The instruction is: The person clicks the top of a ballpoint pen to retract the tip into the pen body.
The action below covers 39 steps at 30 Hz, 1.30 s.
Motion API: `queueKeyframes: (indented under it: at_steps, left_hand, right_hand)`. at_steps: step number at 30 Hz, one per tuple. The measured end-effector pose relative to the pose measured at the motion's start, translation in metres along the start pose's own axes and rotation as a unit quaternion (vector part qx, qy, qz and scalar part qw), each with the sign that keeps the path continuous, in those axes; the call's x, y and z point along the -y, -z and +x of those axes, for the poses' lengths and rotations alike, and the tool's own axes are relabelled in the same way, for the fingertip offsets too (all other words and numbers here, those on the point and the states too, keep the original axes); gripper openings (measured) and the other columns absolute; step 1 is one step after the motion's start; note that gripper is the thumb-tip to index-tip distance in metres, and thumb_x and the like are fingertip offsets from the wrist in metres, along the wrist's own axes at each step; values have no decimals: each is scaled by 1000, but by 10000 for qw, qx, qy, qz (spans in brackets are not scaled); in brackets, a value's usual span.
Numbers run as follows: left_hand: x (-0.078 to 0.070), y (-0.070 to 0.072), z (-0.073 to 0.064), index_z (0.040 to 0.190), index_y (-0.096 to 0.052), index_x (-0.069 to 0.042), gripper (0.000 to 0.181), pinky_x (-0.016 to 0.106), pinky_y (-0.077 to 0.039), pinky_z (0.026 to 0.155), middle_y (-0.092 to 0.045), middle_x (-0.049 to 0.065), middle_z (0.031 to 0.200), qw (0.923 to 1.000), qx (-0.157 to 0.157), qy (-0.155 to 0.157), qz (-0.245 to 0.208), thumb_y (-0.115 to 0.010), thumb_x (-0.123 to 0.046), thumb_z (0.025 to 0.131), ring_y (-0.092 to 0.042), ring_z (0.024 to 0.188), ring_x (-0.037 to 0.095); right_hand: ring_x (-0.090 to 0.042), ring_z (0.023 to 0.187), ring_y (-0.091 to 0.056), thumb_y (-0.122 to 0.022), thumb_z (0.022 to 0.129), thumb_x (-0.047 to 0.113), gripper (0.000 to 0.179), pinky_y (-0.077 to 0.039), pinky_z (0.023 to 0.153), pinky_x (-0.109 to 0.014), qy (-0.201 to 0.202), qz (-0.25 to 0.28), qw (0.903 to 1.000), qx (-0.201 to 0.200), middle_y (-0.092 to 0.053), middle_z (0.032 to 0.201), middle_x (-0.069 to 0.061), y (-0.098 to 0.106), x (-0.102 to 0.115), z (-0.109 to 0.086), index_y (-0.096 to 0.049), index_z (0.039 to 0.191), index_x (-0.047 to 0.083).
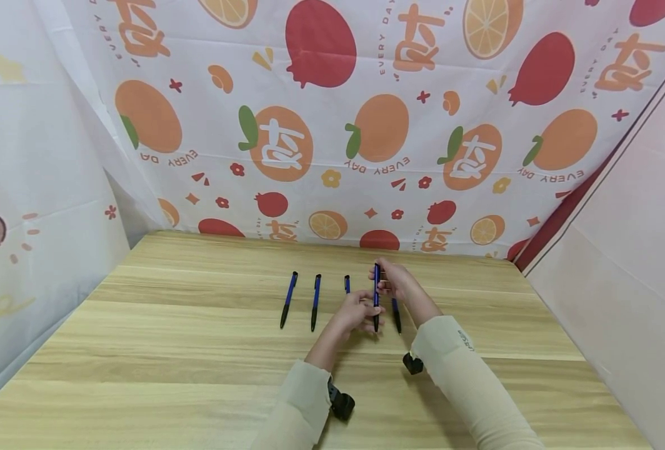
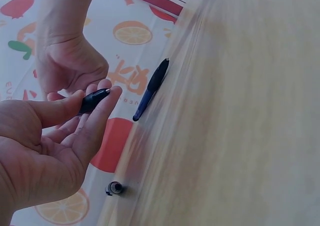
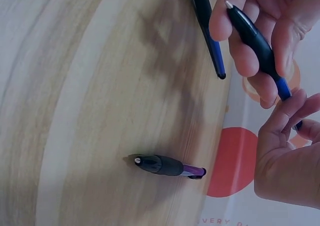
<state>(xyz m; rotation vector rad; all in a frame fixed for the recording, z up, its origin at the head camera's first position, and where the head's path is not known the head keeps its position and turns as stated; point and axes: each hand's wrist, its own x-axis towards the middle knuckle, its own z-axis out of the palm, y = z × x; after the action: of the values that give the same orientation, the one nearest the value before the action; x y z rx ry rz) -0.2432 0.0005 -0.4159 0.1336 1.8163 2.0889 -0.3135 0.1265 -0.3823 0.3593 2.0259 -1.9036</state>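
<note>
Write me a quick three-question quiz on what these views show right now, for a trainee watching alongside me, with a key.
1. How many pens lie on the table?
2. Multiple choice: which part of the held pen is the left hand nearer to?
A) its top end
B) its writing end
3. True or false: only one hand is on the held pen.

Key:
1. Four, one of them partly hidden by the left hand in the head view.
2. B.
3. False; the right hand holds it too.
</note>
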Motion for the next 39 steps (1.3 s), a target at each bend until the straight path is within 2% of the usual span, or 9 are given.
queueKeyframes:
  at_steps: [3,8,15,20,24,34,39]
  left_hand:
    - [-1,0,0,125,-43,10,35,38,-54,61,-60,26,105,10000,8,2,17,-50,5,91,-61,89,40]
    - [-1,1,-1,126,-42,10,36,37,-54,62,-59,26,106,10000,36,28,19,-49,5,91,-62,88,39]
    - [-3,1,-1,127,-41,11,38,36,-55,61,-58,29,108,10000,65,-18,-33,-50,4,91,-62,88,40]
    - [-5,0,-2,127,-41,10,37,37,-54,61,-58,28,108,10000,61,17,-62,-50,4,91,-62,88,38]
    - [-4,-2,-2,126,-42,10,37,35,-54,60,-60,26,106,9999,42,66,-66,-50,5,91,-63,85,36]
    - [-1,-6,0,125,-42,11,36,35,-54,59,-59,27,106,10000,18,-5,-98,-49,6,90,-62,88,39]
    - [-1,-8,-3,125,-43,10,35,40,-54,62,-59,27,106,10000,23,-12,30,-50,4,91,-61,89,40]
  right_hand:
    - [-6,44,-46,-46,95,32,35,-46,49,-19,5,-50,10000,-15,-64,97,-9,0,0,0,-59,105,1]
    - [-6,45,-45,-46,95,32,32,-46,50,-19,-30,-109,9999,-81,-64,86,-4,0,2,-2,-61,98,4]
    - [-6,46,-45,-45,95,31,41,-47,50,-19,46,-169,9998,-33,-63,81,-1,-1,5,-5,-56,113,-3]
    - [-6,47,-45,-45,94,31,42,-45,50,-19,41,-229,9997,-36,-62,79,0,0,4,-5,-55,115,-4]
    - [-6,46,-44,-44,94,30,41,-44,49,-18,45,-217,9997,-38,-62,79,-1,0,2,-4,-55,114,-4]
    - [-6,46,-43,-44,95,29,32,-44,48,-18,77,1,10000,52,-62,82,-4,4,0,-6,-58,98,1]
    - [-6,46,-43,-43,96,32,37,-43,51,-19,32,-52,10000,77,-62,78,-1,6,0,-5,-58,103,-1]
